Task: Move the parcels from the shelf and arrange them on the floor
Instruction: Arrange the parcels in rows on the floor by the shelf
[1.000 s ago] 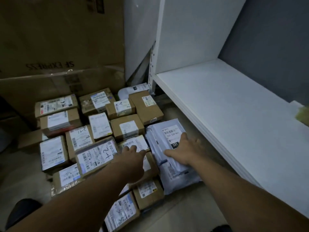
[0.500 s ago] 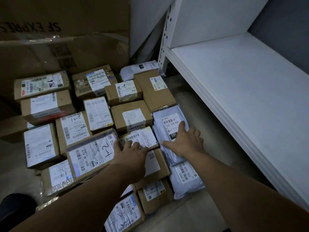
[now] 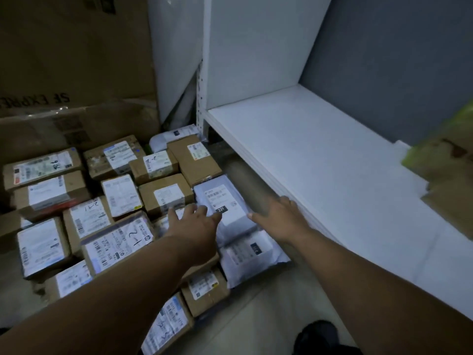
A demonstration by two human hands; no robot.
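Parcels (image 3: 163, 197): brown boxes with white labels, packed edge to edge in rows on the floor (image 3: 245, 326), left of the shelf (image 3: 320, 160). Some labels carry handwritten marks.

Grey bag (image 3: 225, 201): soft mailer at the right end of the rows, label up, black tag reading 231. A second bag (image 3: 252, 260) lies just nearer, partly under it.

White bag (image 3: 170, 137): far end, beside the shelf post (image 3: 201, 108).

Big cartons (image 3: 74, 80): stacked against the far left, printed lettering upside down.

Left hand (image 3: 197, 225): mine, palm down, fingers (image 3: 190, 210) spread apart and holding nothing, tips at the left edge of the grey bag, over a box label. Whether they touch it I cannot tell.

Right hand (image 3: 280, 219): mine, palm down, fingers (image 3: 286, 201) loosely apart and empty, between the grey bag's right edge and the front lip of the shelf. Thumb tip at the bag's edge.

Shelf: white board, bare across most of it. At its right end, blurred brown items (image 3: 450, 180) with a green patch; I cannot tell what they are.

Shoe (image 3: 317, 334): dark, near, on the floor by the shelf.
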